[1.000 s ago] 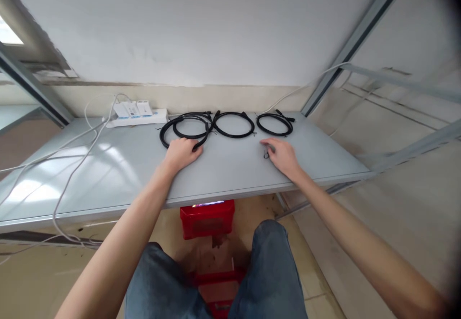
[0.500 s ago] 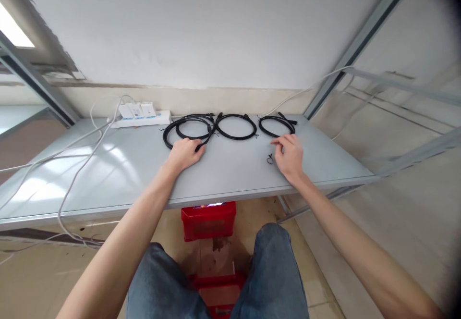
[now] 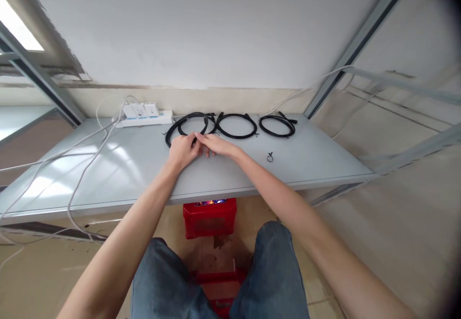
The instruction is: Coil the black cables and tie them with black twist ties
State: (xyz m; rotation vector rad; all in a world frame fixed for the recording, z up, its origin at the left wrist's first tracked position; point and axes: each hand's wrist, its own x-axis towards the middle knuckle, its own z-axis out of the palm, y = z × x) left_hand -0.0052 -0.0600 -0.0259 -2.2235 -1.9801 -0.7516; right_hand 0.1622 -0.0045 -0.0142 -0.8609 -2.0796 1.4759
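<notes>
My left hand (image 3: 183,152) is closed on the near edge of a coiled black cable (image 3: 168,138) at the left of the row. My right hand (image 3: 215,145) meets it there, its thumb and fingers closed around the same part of the cable; the exact grip is hidden. A second black coil (image 3: 197,114) lies partly behind this one. To the right are a middle coil (image 3: 236,137) and a right coil (image 3: 276,135), both flat and tied. A small black twist tie (image 3: 270,157) lies looped on the grey tabletop (image 3: 306,160).
A white power strip (image 3: 163,118) with plugged-in adapters stands at the back left, and white cords (image 3: 84,175) trail over the front edge. Metal uprights (image 3: 329,79) flank the table. Under it sits a red box (image 3: 209,220), between my knees and the wall.
My right hand has moved left from beside the right coil and twist tie to my left hand at the left coil. That coil's near edge has shifted slightly; the twist tie stayed put.
</notes>
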